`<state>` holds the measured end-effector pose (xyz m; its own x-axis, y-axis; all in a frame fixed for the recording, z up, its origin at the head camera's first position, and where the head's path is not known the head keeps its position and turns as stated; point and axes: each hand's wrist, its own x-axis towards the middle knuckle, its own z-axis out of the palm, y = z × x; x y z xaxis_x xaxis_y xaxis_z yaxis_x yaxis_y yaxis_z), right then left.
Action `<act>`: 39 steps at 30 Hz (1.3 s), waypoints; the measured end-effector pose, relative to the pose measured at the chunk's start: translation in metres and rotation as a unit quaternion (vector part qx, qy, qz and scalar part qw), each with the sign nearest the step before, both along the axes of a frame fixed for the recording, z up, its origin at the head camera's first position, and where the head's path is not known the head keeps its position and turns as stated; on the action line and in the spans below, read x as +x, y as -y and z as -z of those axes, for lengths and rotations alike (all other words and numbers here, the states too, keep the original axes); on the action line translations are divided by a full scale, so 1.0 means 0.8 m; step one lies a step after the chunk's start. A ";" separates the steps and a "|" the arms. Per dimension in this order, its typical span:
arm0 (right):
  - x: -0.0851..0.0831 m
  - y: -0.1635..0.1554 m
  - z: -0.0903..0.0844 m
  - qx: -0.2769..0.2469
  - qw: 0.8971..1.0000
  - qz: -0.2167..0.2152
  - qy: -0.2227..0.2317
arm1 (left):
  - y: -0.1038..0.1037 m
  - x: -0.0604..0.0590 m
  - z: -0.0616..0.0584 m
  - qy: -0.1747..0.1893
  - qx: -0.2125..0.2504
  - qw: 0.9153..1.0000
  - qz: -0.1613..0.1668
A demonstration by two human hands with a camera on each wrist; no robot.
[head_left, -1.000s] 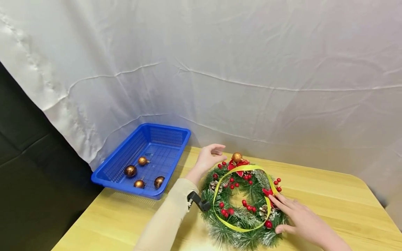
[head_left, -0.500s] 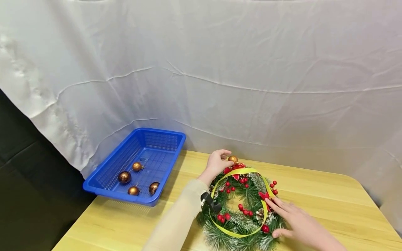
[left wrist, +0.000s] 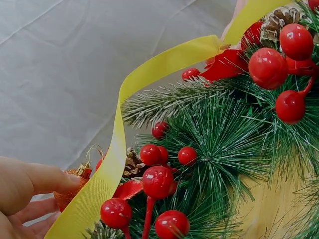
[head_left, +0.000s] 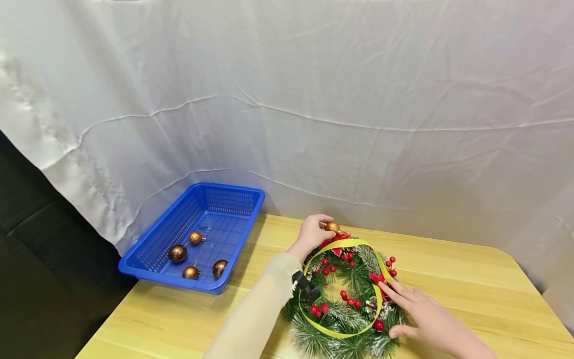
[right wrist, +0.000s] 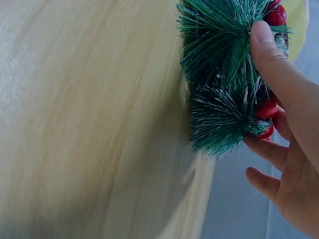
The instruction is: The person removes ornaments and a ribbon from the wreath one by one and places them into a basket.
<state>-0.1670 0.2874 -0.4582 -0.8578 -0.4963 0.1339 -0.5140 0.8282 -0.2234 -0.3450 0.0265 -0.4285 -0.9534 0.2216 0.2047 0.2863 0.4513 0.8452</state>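
Note:
A green wreath (head_left: 329,341) with red berries, pinecones and red bows lies on the wooden table, a yellow ribbon (head_left: 325,330) looped over it. At its far side my left hand (head_left: 311,234) pinches a glittery copper-orange Christmas bauble (head_left: 333,227) between thumb and fingers. The left wrist view shows the thumb over the bauble (left wrist: 67,193), near its gold cap and wire loop; the ribbon partly covers it. My right hand (head_left: 426,316) rests on the wreath's right edge, fingers extended by a red bow. In the right wrist view, its thumb touches the green needles (right wrist: 219,109).
On the left of the table (head_left: 453,264) stands a blue plastic basket (head_left: 257,202). Several brown and copper baubles lie in it, one of them a dark bauble (head_left: 177,253). A pale grey curtain (head_left: 341,99) hangs behind the table. Dark cloth (head_left: 40,259) is at far left.
My left hand has moved right and taken hold of the bauble on the wreath's far side. My right hand has stayed on the wreath's right edge. The head view has shifted slightly.

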 end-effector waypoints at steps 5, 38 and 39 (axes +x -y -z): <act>0.001 0.000 0.001 -0.001 1.000 0.001 0.000 | -0.001 0.002 -0.003 -0.005 0.007 1.000 -0.004; 0.002 0.003 -0.006 0.016 1.000 0.010 -0.005 | 0.146 0.095 -0.066 -0.101 0.094 0.989 -0.055; 0.002 0.004 -0.007 0.017 1.000 0.009 -0.006 | 0.154 0.099 -0.067 -0.103 0.096 0.988 -0.058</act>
<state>-0.1655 0.2845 -0.4528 -0.8651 -0.4853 0.1269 -0.5014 0.8445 -0.1883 -0.2658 -0.0968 -0.3749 -0.9040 0.0512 0.4244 0.4166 0.3275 0.8480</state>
